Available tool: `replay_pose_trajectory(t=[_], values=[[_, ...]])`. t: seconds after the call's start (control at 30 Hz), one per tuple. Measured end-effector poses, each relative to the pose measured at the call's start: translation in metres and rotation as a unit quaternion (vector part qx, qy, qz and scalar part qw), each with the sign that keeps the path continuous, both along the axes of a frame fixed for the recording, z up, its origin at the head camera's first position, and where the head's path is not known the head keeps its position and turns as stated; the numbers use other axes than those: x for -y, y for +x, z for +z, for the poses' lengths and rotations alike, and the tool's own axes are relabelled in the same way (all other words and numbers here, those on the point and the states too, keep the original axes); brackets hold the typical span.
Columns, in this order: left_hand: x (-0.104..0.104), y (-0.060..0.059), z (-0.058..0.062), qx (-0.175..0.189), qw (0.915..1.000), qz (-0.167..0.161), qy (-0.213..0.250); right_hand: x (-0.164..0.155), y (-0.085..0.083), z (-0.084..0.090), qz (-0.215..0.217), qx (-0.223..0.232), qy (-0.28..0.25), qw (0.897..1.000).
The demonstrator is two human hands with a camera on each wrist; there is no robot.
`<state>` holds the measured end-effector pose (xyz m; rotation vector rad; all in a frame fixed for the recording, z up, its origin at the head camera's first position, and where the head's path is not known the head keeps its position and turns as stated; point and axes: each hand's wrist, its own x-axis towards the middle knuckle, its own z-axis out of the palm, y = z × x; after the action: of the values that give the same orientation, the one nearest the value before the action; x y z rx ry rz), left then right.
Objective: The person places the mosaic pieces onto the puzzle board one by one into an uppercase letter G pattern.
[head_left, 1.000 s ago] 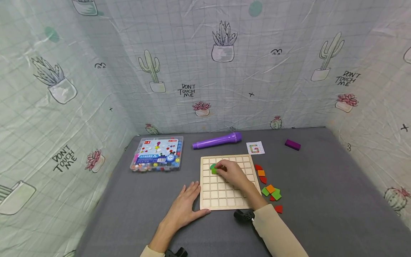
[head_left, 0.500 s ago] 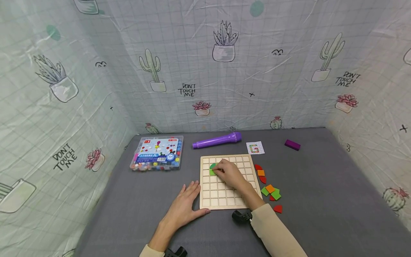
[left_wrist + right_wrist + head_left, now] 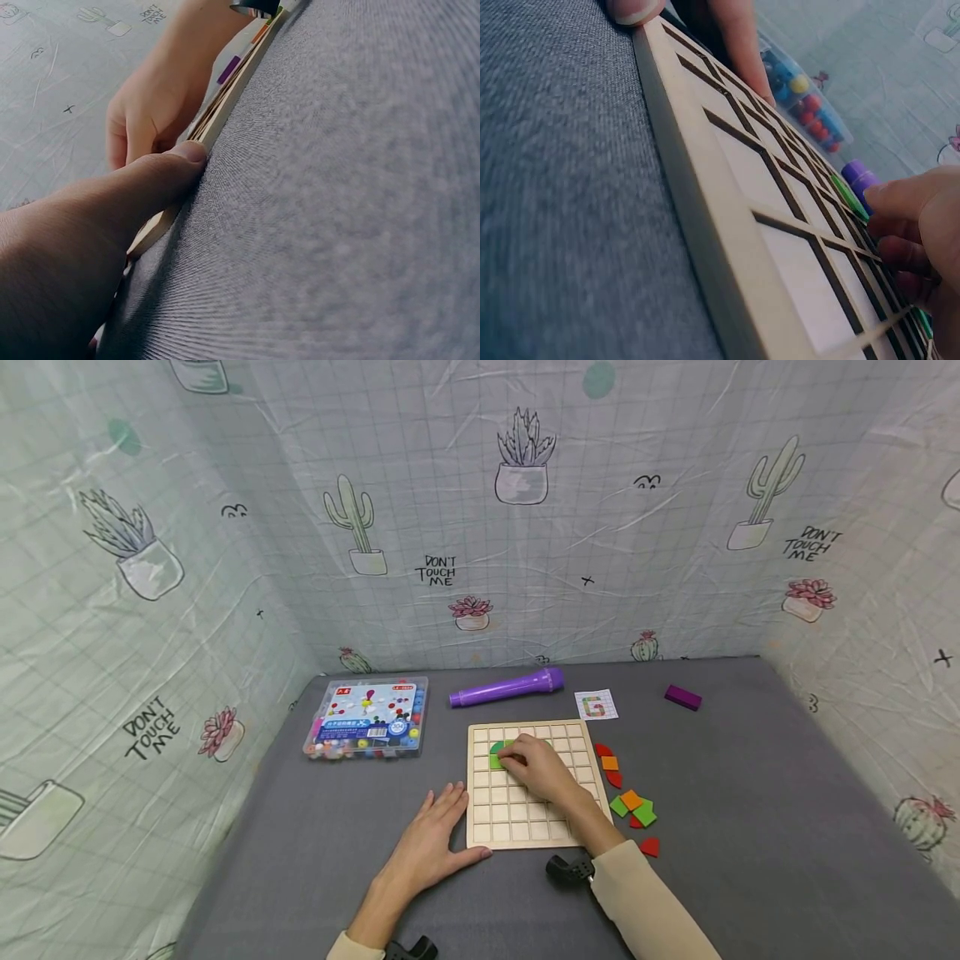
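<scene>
Nearest, the left hand (image 3: 429,841) lies with fingers spread and grasps nothing, its fingertips at the left edge of the wooden grid board (image 3: 519,835) and its thumb on the near edge. The right hand (image 3: 542,768) reaches over the board with fingers bent; its thumb and forefinger tips meet at the right side of a light green square (image 3: 495,762), but whether they pinch it I cannot tell. That square sits in a cell toward the board's far left, with a dark green rounded piece (image 3: 496,748) just beyond it. Beside the board's right edge, below the right forearm, lie a red piece (image 3: 651,847), then a heap of green, orange and red pieces (image 3: 643,813), then an orange square (image 3: 610,763) between two red ones. Farther back are a clear box of beads (image 3: 367,727), a patterned card (image 3: 596,705), a purple tube (image 3: 506,688) and a dark purple block (image 3: 683,697).
</scene>
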<state>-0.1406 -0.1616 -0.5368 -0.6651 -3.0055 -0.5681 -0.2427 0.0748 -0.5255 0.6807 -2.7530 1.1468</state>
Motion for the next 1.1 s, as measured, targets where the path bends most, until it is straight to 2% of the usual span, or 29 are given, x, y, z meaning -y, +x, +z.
replay_pose_trajectory(t=[0.17, 0.77, 1.1], values=[[0.000, 0.001, 0.000, -0.003, 1.0000, 0.001, -0.001, -0.009, 0.005, 0.006, 0.006, 0.013, -0.013, 1.000], [0.000, 0.001, 0.000, -0.008, 1.0000, 0.001, -0.001, -0.056, 0.016, 0.017, 0.004, -0.035, -0.031, 0.999], [0.000, 0.001, 0.000, 0.003, 1.0000, 0.002, -0.003, -0.090, 0.023, 0.017, -0.037, -0.034, -0.010, 0.999]])
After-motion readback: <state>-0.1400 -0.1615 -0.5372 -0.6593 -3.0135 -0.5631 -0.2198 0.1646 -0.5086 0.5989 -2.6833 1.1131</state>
